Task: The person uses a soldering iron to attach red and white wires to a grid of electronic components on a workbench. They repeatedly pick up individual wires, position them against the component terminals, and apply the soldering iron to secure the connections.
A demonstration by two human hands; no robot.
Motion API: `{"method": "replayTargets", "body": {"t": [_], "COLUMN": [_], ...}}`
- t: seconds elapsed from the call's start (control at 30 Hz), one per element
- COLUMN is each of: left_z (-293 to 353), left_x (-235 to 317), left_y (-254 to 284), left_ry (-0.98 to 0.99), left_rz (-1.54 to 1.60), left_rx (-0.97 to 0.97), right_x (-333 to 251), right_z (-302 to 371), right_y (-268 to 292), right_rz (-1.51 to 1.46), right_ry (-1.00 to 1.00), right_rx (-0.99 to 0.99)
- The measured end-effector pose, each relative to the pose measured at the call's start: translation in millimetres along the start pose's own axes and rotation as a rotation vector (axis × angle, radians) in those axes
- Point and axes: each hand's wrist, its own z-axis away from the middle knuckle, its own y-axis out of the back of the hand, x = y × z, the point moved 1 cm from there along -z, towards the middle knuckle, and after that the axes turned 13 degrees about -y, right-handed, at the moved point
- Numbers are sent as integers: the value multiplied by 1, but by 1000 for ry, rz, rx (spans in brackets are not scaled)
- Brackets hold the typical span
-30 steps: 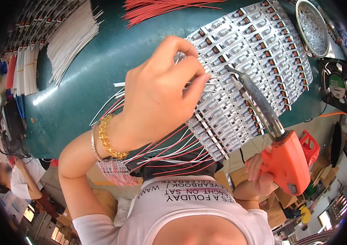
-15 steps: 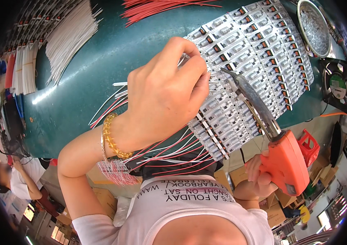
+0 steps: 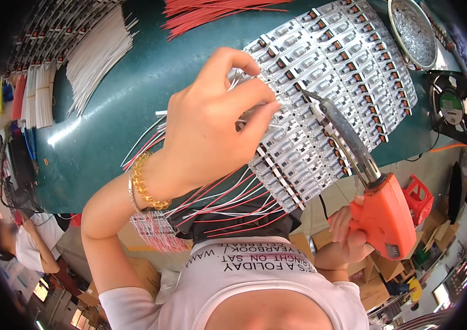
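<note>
My left hand (image 3: 217,118) is curled above the left part of a panel of small circuit boards (image 3: 321,74). White wires (image 3: 235,78) show between its bent fingers, and their other ends stick out beside the wrist. Index finger and thumb are a little apart near the boards. My right hand (image 3: 350,234) grips an orange-red soldering gun (image 3: 390,217) by its handle. The gun's thin bent tip rests at or just over the boards, right of my left fingers; contact cannot be made out. Red and white wires (image 3: 228,206) trail from the panel's near left edge.
White wires (image 3: 98,58) and red wires (image 3: 211,14) lie in bundles on the green table (image 3: 118,104). At the right are a round metal bowl (image 3: 413,36) and a black fan (image 3: 451,107). A red plastic stool (image 3: 417,198) stands below. Another person (image 3: 35,239) is at lower left.
My left index finger and thumb have spread apart and drawn slightly left from the boards. The right hand and soldering gun have hardly moved; the whole view has shifted a little.
</note>
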Motion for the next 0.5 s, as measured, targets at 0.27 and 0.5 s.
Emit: {"method": "replayTargets", "body": {"t": [0.27,0.5], "left_z": [4,4], "left_x": [8,10], "left_y": [-6,-7], "left_ry": [3,18], "left_rz": [-69,-87], "left_rx": [-18,-18], "right_x": [-3,-2], "right_z": [7,20], "right_y": [-6,-6], "right_rz": [57,142], "right_ry": [-47,-137], "right_rx": [35,158]}}
